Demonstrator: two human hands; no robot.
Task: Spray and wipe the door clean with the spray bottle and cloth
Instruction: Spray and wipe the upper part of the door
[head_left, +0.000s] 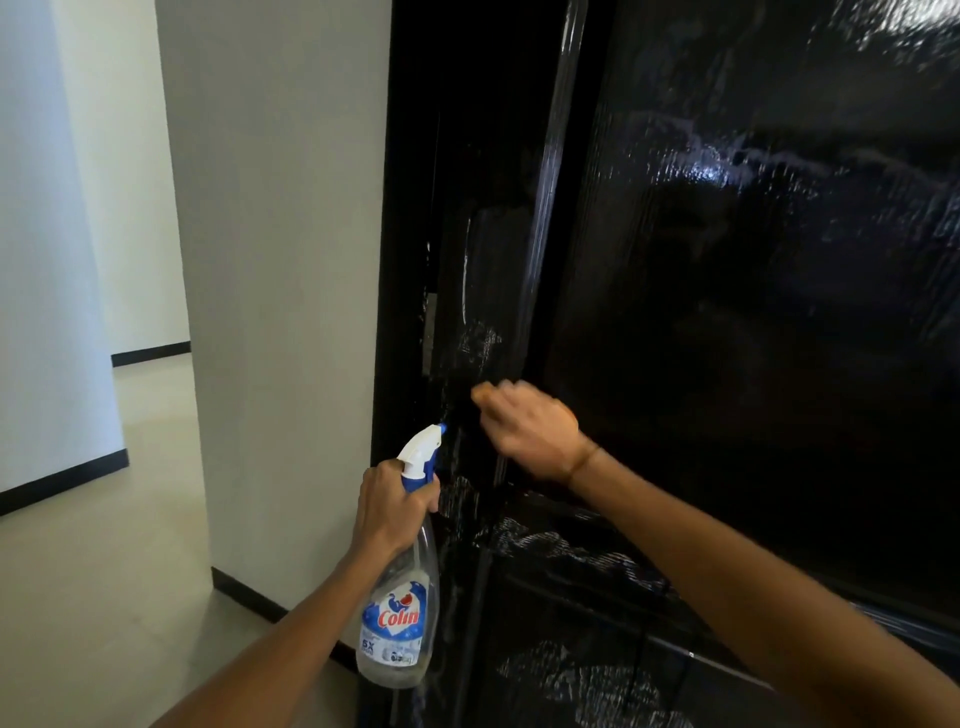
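A glossy black door (727, 312) fills the right half of the view, with wet streaks on its panels and along its left edge. My left hand (389, 506) grips the neck of a clear spray bottle (400, 618) that has a blue "Colin" label. Its white and blue nozzle points at the door's edge. My right hand (530, 426), blurred, is against the door near its left edge with the fingers curled. A small tan bit of the cloth (480, 393) shows past the fingertips; the rest of it is hidden.
A white wall corner (280, 312) stands just left of the door frame, with a black skirting board (249, 592) along its foot. A pale tiled floor (104, 597) runs off to the left into a corridor.
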